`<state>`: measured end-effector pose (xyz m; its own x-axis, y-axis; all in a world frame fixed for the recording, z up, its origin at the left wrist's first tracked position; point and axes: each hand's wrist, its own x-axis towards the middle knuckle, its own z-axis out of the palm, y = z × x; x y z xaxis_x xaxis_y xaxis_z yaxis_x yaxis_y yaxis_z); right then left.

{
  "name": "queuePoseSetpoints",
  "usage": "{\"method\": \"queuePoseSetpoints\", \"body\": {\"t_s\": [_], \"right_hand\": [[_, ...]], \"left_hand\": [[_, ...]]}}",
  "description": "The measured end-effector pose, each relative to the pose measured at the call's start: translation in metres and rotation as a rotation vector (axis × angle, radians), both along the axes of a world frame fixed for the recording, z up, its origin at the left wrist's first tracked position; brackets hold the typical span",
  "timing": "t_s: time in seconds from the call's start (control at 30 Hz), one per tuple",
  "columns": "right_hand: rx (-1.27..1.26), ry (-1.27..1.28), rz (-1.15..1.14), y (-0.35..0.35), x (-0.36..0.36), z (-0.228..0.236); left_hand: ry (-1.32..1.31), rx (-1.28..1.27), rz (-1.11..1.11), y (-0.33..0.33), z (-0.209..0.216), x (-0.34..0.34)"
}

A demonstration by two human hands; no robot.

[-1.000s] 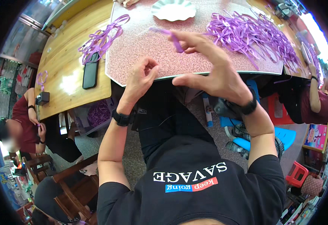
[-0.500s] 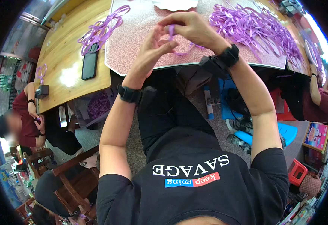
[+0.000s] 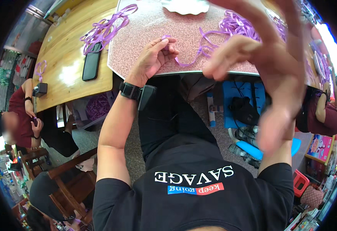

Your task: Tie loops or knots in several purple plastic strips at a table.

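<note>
My left hand [image 3: 155, 59] pinches a thin purple ribbon [image 3: 187, 63] between thumb and fingers, just over the near edge of the pink speckled tabletop [image 3: 141, 30]. From the pinch the ribbon trails right across the surface in loose loops. My right hand [image 3: 268, 65] is raised close to the camera, large and smeared by motion. Its fingers are spread, and nothing shows in them. It hides part of the heap of purple ribbons [image 3: 235, 25] at the right of the tabletop.
A white scalloped dish [image 3: 185, 7] stands at the far edge. Leftward, a wooden table [image 3: 66, 63] bears a black phone [image 3: 91, 63] and a bundle of purple ribbons [image 3: 105, 29]. Co-workers sit at left and right. A blue stool [image 3: 235, 113] is below the table.
My hands were together at the ribbon; now the right has come away, up toward the camera and rightward, with fingers spread. The left has lowered slightly and keeps the ribbon.
</note>
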<state>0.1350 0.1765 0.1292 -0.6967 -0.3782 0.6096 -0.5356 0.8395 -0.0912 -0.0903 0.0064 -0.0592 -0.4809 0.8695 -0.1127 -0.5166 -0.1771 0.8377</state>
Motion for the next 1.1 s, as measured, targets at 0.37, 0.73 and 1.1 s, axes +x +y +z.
{"method": "queuePoseSetpoints", "body": {"t_s": [0.37,0.73,1.1], "right_hand": [[-0.215,0.249,-0.142,-0.005,0.071,0.024],[-0.304,0.557,-0.457,0.058,0.124,0.031],[-0.72,0.699,-0.888,0.205,0.168,0.059]], "left_hand": [[0.047,0.155,-0.099,-0.005,-0.009,-0.003],[-0.009,0.106,-0.008,-0.011,0.001,0.014],[0.438,0.032,0.03,-0.016,0.041,0.026]]}}
